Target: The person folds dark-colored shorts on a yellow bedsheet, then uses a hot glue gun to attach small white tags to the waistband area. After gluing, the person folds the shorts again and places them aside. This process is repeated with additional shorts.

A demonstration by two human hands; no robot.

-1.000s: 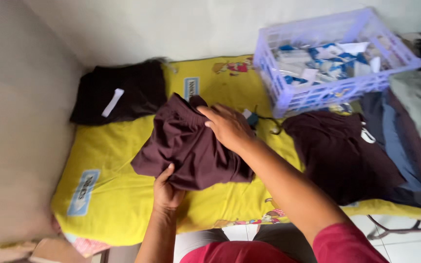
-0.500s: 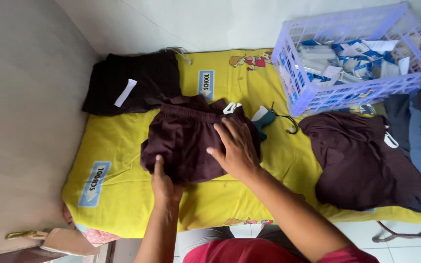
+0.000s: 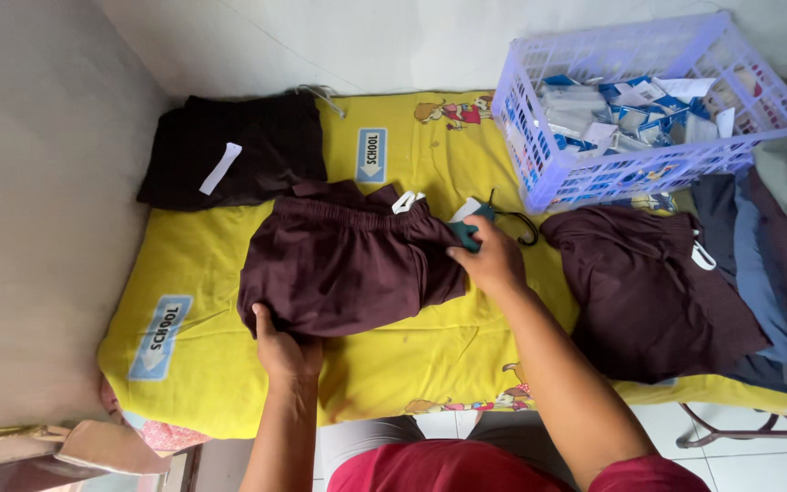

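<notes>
A dark maroon pair of shorts lies folded on a yellow printed mattress. My left hand grips its near edge, thumb on top. My right hand rests at the garment's right corner, fingers closed over a teal hanger piece with a black hook. A white tag shows at the waistband.
A folded black garment with a white label lies at the far left. A lilac plastic crate holds several small packets. More dark maroon clothing and blue-grey garments lie to the right. A wall stands along the left.
The shorts were a bunched heap; they now lie spread flat and folded. My right hand slid from the middle of the garment to its right corner. My left hand stays at the near edge.
</notes>
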